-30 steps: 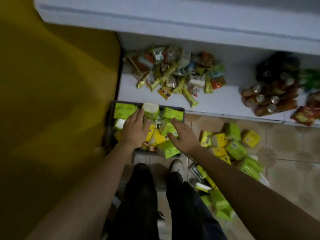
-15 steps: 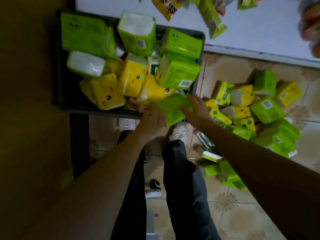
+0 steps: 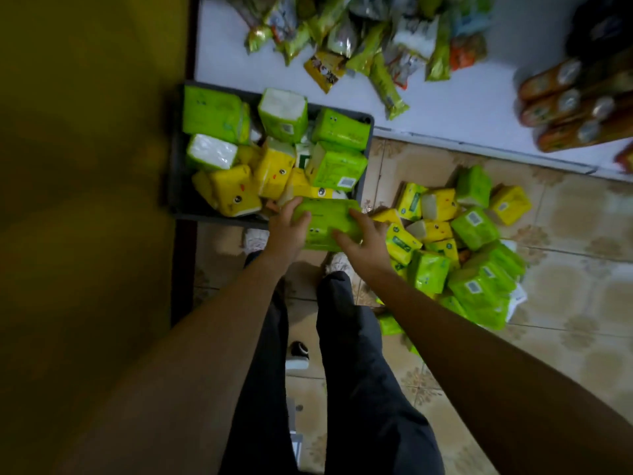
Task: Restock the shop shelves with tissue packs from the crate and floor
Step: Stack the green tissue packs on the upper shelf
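Both hands on 1 green tissue pack at the crate's edge

The white shelf [image 3: 445,108] runs across the top with snack packets [image 3: 359,46] and bottles [image 3: 565,101] lying on it, and there's tiled floor [image 3: 565,337] below. The dark crate [image 3: 174,173] sits at the shelf's left end, stuffed with green and yellow packs. Just right of it is a loose heap of packs [image 3: 472,255] on the floor. The green tissue pack [image 3: 325,221] is at the crate's near right corner, over the rim. The left hand [image 3: 286,231] grips its left end, fingers curled on top. The right hand [image 3: 363,241] wraps the right end.
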